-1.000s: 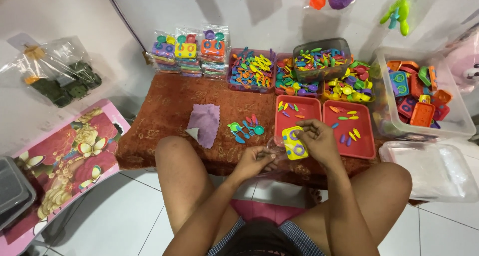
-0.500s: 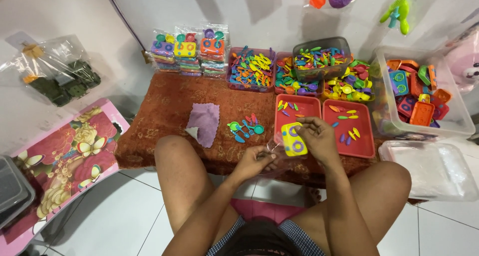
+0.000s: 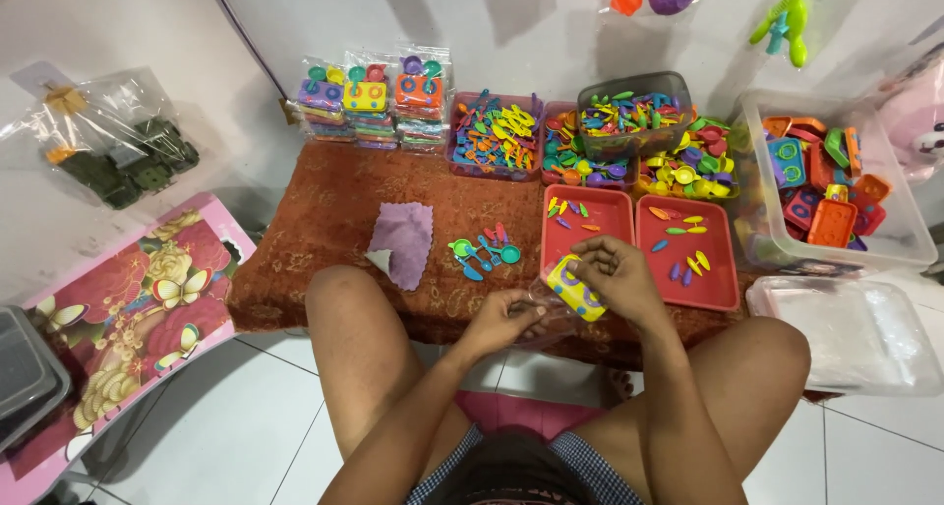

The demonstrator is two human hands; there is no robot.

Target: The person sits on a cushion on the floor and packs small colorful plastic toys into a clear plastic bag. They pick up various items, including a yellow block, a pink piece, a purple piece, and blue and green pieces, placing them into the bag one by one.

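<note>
My right hand (image 3: 618,277) grips a yellow toy piece (image 3: 575,290) with blue and pink spots, held just over the near edge of the brown patterned cloth (image 3: 324,230). My left hand (image 3: 506,320) pinches a clear plastic bag (image 3: 547,306) that wraps around the yellow piece's lower end. Just beyond my hands lie two red trays (image 3: 590,244) with a few small coloured pieces in them. A small heap of teal, blue and red toy utensils (image 3: 485,251) lies left of the trays, beside a purple cloth (image 3: 401,237).
Bins of mixed coloured toy pieces (image 3: 497,136) line the back, with bagged toy sets (image 3: 366,102) to their left. A clear tub of orange and blue toys (image 3: 826,180) stands right, a clear lid (image 3: 854,330) in front of it. A pink floral table (image 3: 128,308) sits left.
My hands have stayed close together at the cloth's near edge; the yellow piece has tilted and sunk slightly toward the clear bag in my left hand.
</note>
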